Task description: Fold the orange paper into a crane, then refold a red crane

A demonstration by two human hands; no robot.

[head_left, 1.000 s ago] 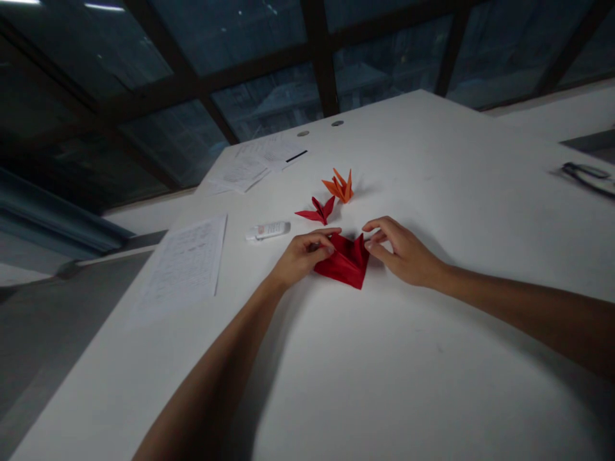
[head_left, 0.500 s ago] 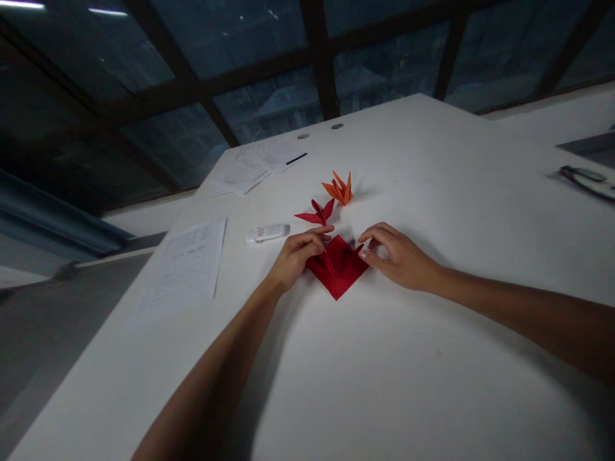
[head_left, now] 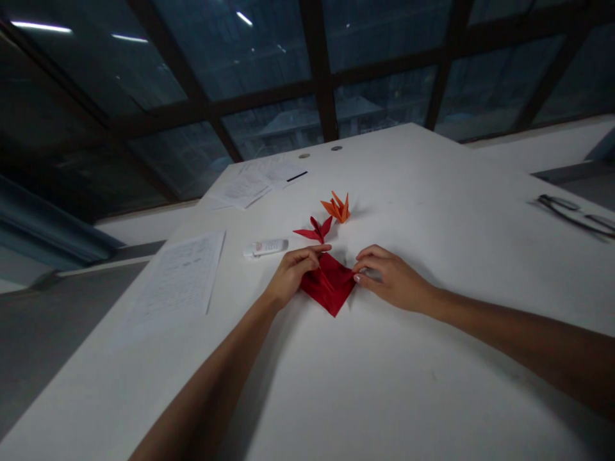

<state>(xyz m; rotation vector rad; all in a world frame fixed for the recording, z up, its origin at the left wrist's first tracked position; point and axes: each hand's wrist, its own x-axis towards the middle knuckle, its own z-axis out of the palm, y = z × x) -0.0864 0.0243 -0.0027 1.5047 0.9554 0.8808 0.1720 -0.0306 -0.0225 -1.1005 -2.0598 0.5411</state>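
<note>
A creased sheet of red origami paper [head_left: 331, 289] lies on the white table with one corner toward me. My left hand [head_left: 294, 272] grips its left edge between thumb and fingers, the index finger stretched across the upper left side. At the right corner, my right hand [head_left: 387, 280] pinches the paper between thumb and fingertips. Just beyond the left hand sits a folded red paper crane [head_left: 317, 229]. Behind it stands an orange paper crane [head_left: 337, 208]. A white tube [head_left: 266, 248] with small print lies left of the red crane.
Printed sheets [head_left: 177, 272] lie on the left side of the white table [head_left: 384, 384], and more papers [head_left: 250, 182] lie at the far left. Black-framed glasses [head_left: 574, 214] rest near the right edge. Two round discs [head_left: 336, 148] sit near the far edge, below dark windows.
My right hand has moved slightly left with the paper's right corner. The raised folds of the red paper now lie flatter. The whole view has tilted up a little.
</note>
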